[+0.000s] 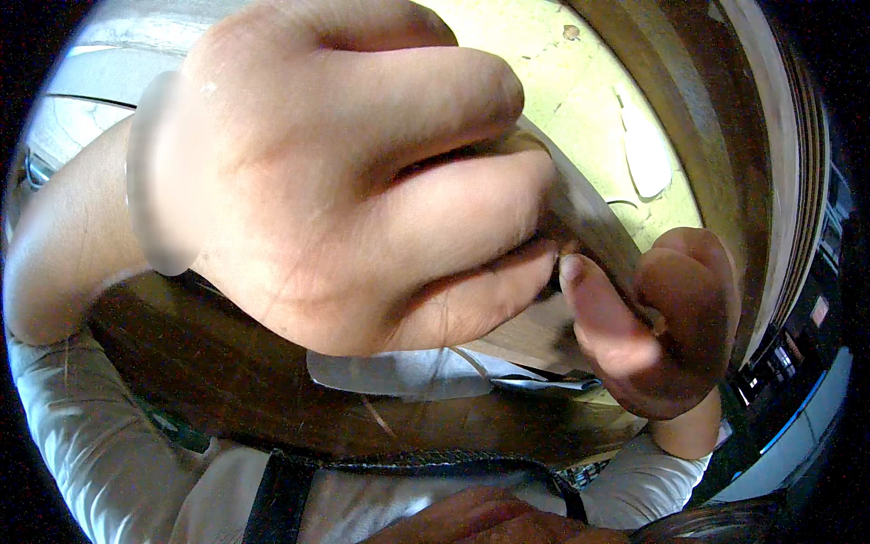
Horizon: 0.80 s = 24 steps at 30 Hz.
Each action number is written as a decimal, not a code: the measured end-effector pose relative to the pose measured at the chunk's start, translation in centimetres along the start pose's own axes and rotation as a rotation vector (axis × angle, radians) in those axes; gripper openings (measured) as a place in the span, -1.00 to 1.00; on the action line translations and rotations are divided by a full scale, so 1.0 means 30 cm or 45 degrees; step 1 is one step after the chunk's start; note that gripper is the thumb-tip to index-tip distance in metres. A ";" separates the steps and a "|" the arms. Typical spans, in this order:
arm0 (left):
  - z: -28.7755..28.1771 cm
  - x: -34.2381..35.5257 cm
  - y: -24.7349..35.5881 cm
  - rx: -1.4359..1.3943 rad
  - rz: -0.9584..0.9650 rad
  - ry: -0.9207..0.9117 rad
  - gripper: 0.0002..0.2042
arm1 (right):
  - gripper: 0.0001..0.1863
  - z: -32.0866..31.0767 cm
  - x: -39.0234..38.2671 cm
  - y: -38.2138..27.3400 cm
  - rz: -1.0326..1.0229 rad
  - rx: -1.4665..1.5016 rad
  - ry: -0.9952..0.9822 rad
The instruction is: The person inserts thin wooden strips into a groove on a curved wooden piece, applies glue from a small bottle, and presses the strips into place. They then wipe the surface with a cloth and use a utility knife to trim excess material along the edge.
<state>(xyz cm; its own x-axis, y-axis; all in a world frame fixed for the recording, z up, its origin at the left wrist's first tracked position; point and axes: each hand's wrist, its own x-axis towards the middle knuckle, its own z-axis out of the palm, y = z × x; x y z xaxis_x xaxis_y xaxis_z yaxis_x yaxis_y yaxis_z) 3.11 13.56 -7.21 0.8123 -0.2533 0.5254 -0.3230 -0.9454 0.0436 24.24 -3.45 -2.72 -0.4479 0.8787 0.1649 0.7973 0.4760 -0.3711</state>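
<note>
My left hand (362,181) fills much of the upper left, back toward me, very near the camera. Its fingers are curled in, and whatever they grip is hidden behind them. Close by its lowest fingers is my right hand (675,317), with bent fingers and the thumb tip almost meeting the left hand. A tiny dark spot shows between the two hands, too small to name. Faint hair-thin lines cross the lower edge of my left hand. A greyish band (161,177) circles my left wrist.
Below the hands lies a white sheet-like piece (399,374) on a dark brown wooden surface (245,363). Beyond them, a pale yellow surface (580,82) carries a white rounded object (645,154). Curved brown wooden edges (725,118) run along the right.
</note>
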 end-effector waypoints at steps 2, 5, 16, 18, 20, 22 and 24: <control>0.008 0.003 0.002 -0.003 0.007 0.010 -0.62 | -0.54 0.003 0.001 -0.001 -0.026 -0.033 0.031; 0.020 0.009 0.005 -0.004 0.016 0.025 -0.62 | -0.59 -0.001 -0.001 -0.003 -0.061 -0.072 0.006; 0.032 0.022 0.018 -0.048 -0.029 0.025 -0.65 | -0.78 0.004 -0.041 -0.041 -0.273 -0.374 0.088; 0.027 0.027 0.019 -0.051 -0.047 0.011 -0.65 | -0.83 -0.037 -0.064 -0.051 -0.033 -0.052 -0.082; 0.021 0.035 0.018 -0.038 -0.047 -0.010 -0.65 | -0.81 -0.057 -0.088 -0.050 0.139 0.180 -0.044; 0.012 0.042 0.015 -0.012 -0.016 -0.059 -0.66 | -0.77 -0.060 -0.106 -0.045 0.217 0.318 0.054; 0.000 0.047 0.010 0.004 0.000 -0.106 -0.67 | -0.76 -0.053 -0.112 -0.036 0.172 0.279 0.022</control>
<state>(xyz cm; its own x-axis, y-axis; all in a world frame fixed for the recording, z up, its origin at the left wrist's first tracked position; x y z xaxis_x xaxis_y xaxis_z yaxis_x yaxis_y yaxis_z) 4.15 12.91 -6.47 0.8499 -0.2696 0.4528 -0.3219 -0.9459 0.0410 25.53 -6.86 -1.42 -0.3349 0.9351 0.1158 0.7419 0.3375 -0.5794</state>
